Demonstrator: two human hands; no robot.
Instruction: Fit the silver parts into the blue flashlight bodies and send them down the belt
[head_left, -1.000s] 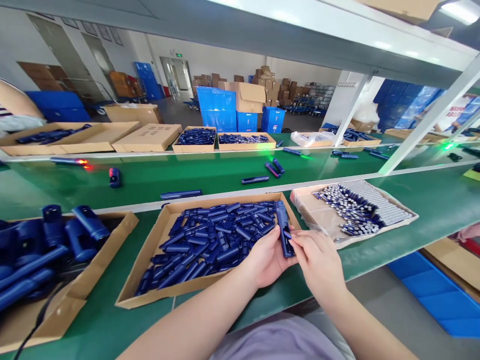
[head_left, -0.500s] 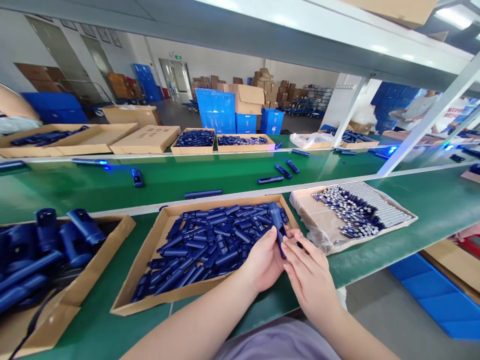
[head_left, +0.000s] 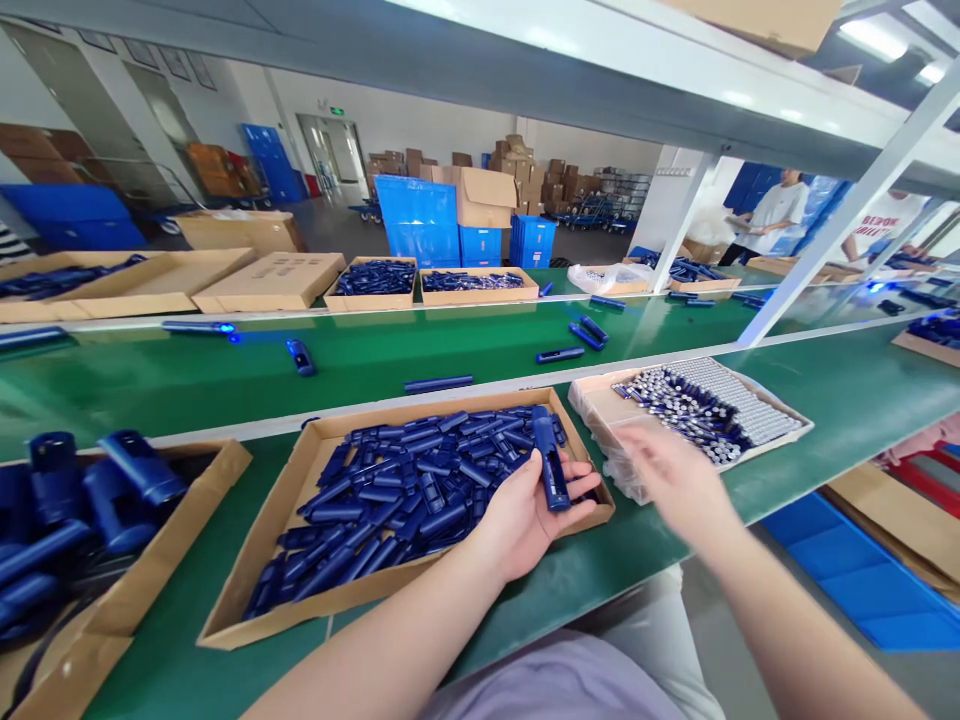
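A dark blue tubular part (head_left: 551, 462) with an opening along its side lies across the palm of my left hand (head_left: 525, 520), the thumb resting on it. That hand is over the right end of a cardboard tray (head_left: 259, 560) full of blue parts (head_left: 405, 485). My right hand (head_left: 675, 475), smeared by motion, is at the near left edge of a plastic-lined tray (head_left: 600, 405) of small silver and blue cylinders (head_left: 694, 410). Its fingers are too blurred to tell whether they hold anything.
A green conveyor (head_left: 360, 355) runs behind the trays, carrying scattered blue parts. At the left stands a box (head_left: 172, 560) of larger blue housings. Slanted white posts (head_left: 817, 245) hold a shelf overhead. Two people stand at the far right.
My right hand has left the blue part and moved right to the tray of cylinders. My left hand keeps the part, its fingers now more spread. Parts on the conveyor have shifted right.
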